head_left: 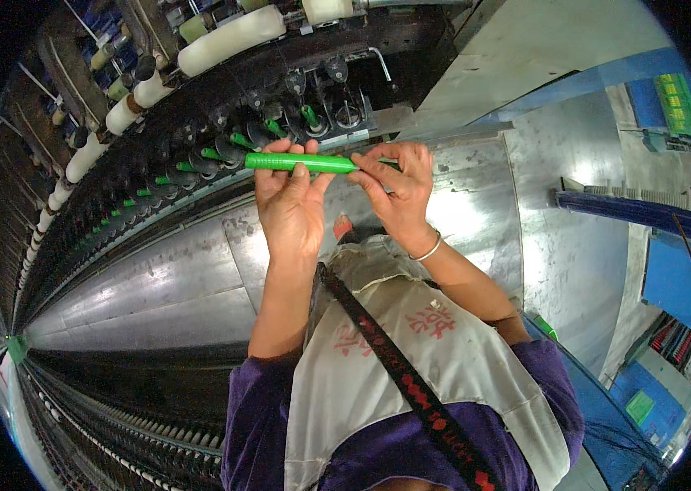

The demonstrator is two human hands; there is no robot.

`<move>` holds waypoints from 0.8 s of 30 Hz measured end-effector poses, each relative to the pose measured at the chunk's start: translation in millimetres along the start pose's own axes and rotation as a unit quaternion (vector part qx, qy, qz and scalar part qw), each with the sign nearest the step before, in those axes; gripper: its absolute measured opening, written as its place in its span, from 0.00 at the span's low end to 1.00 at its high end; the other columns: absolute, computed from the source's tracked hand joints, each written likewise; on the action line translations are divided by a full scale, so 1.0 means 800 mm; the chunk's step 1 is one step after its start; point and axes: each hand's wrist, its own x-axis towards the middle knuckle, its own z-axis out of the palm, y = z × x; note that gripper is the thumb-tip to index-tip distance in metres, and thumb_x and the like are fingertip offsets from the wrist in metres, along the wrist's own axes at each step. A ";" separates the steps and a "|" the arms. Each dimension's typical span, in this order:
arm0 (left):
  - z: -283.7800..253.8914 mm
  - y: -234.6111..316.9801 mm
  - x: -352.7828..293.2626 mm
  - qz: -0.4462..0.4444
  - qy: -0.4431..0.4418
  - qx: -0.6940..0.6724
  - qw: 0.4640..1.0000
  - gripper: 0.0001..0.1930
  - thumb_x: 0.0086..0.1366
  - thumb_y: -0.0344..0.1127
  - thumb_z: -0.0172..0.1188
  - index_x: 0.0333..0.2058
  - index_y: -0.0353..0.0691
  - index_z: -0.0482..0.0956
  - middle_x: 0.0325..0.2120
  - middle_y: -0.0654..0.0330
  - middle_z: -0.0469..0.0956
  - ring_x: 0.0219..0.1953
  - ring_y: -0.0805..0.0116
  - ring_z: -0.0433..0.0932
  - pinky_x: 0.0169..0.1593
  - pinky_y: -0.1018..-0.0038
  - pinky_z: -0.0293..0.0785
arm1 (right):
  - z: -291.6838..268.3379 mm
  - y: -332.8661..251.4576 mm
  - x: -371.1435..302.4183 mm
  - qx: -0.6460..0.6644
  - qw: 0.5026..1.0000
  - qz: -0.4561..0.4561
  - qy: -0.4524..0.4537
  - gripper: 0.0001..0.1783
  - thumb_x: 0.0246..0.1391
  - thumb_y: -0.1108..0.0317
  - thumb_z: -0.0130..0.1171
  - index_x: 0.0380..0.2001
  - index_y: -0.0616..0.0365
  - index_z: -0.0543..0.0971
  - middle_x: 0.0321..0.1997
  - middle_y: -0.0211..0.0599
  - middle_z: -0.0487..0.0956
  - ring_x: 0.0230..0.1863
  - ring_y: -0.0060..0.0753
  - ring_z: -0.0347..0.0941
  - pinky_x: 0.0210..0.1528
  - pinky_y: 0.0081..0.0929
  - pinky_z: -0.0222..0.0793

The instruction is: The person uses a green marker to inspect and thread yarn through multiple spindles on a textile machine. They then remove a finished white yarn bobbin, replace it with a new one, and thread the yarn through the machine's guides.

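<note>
A bright green bobbin tube (300,162) lies nearly level between my two hands, in front of the spinning frame. My left hand (292,200) is palm up beneath its ribbed end, with thumb and fingers closed around it. At the other end, my right hand (395,182) pinches the tube, and its fingers hide that tip. Just beyond my hands stands a row of spindles carrying green tubes (309,116). One spindle (349,113) at the near right of that row shows no green tube.
White rollers (231,39) run along the machine above the spindles. A bent metal handle (381,65) sticks out at the row's right end. Metal floor plates (174,274) stretch along the aisle. Blue bins (677,278) and a green crate (677,105) stand at right.
</note>
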 end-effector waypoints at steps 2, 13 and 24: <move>-0.006 -0.006 0.000 0.004 -0.015 -0.006 1.000 0.16 0.60 0.19 0.55 0.45 0.39 0.69 0.45 0.55 0.72 0.58 0.52 0.67 0.58 0.43 0.65 | 0.003 0.003 -0.008 -0.041 0.998 -0.037 0.015 0.12 0.40 0.63 0.66 0.32 0.48 0.83 0.32 0.24 0.77 0.36 0.34 0.66 0.38 0.32 0.56; -0.030 -0.002 -0.015 -0.283 0.096 0.048 0.953 0.18 0.62 0.46 0.60 0.44 0.43 0.70 0.33 0.59 0.74 0.31 0.65 0.76 0.39 0.65 0.80 | 0.024 0.030 -0.040 0.223 0.957 0.183 -0.017 0.03 0.53 0.72 0.57 0.28 0.58 0.74 0.28 0.34 0.74 0.29 0.29 0.67 0.36 0.24 0.63; -0.294 0.039 -0.060 0.042 -0.203 0.810 0.549 0.23 0.58 0.30 0.57 0.53 0.44 0.66 0.41 0.49 0.77 0.32 0.48 0.79 0.35 0.58 0.75 | -0.074 0.217 0.024 0.446 0.805 0.391 0.018 0.08 0.57 0.66 0.56 0.25 0.55 0.76 0.23 0.28 0.73 0.20 0.21 0.64 0.24 0.21 0.60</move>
